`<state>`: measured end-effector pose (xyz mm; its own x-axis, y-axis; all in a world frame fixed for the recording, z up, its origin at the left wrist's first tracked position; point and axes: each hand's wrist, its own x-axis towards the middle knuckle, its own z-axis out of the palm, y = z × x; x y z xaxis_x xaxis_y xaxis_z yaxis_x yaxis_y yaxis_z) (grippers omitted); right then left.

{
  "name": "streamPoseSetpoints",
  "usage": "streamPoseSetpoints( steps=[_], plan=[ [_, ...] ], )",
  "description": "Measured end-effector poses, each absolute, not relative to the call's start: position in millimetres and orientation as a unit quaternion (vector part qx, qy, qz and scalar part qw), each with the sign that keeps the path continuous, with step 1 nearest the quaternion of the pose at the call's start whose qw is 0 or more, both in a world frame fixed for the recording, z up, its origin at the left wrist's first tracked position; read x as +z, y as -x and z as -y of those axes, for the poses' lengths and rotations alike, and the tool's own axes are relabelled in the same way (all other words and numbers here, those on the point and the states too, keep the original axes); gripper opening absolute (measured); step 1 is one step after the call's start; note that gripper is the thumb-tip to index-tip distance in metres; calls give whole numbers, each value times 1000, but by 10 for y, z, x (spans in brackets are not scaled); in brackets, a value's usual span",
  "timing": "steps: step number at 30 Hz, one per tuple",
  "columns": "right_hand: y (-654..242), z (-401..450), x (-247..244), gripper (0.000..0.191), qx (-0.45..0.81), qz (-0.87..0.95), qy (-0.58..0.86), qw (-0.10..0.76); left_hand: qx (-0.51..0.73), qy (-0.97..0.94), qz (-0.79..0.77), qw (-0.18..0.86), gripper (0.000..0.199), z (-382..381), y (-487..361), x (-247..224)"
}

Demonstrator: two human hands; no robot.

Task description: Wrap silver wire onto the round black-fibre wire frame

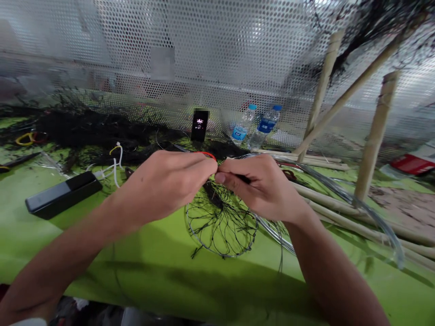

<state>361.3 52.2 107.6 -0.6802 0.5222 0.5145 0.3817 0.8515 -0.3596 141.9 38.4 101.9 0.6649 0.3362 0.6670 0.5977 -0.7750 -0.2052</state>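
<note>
My left hand (170,179) and my right hand (260,183) meet fingertip to fingertip above the table, both closed in a pinch. What sits between the fingertips is too small to make out. A thin red curved piece (209,155) shows just behind my left fingers; I cannot tell whether it is held. Right below the hands is a black knotted net (220,226) spread across a round wire ring. Its strands gather into a dark bundle (213,194) that rises towards my fingers, and its upper end is hidden.
On the green table (152,262) lie a black power bank (64,194) with a white cable, black netting (81,131) and yellow-handled scissors (25,138). A phone (199,127) and two water bottles (243,127) stand behind. Wooden poles (377,136) and clear tubing (340,190) occupy the right.
</note>
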Motion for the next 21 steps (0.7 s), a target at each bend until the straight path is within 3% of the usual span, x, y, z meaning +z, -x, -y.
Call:
streamPoseSetpoints(
  steps=[2, 4, 8, 11, 13, 18, 21],
  plan=[
    [-3624, -525, 1082, 33, 106, 908, 252, 318, -343, 881, 278, 166, 13, -376, -1429, 1027],
    [-3623, -509, 1089, 31, 79, 910, 257, 316, -378, 870, 313, 46, 7, -386, -1421, 1068],
    [-3593, -456, 1099, 34, 29, 914, 260, 309, -312, 858, 331, -237, 22, -458, -1366, 1162],
    [-3583, -436, 1106, 32, 23, 917, 256, 303, -266, 851, 292, -347, 41, -523, -1347, 1178],
    [-3588, -441, 1109, 31, 33, 916, 259, 304, -284, 843, 285, -357, 37, -542, -1356, 1167],
    [-3604, -488, 1094, 33, 80, 911, 254, 314, -354, 845, 300, -267, 16, -518, -1390, 1130],
    [-3603, -521, 1076, 32, 121, 907, 256, 313, -396, 831, 306, -243, 16, -510, -1392, 1107]
  ],
)
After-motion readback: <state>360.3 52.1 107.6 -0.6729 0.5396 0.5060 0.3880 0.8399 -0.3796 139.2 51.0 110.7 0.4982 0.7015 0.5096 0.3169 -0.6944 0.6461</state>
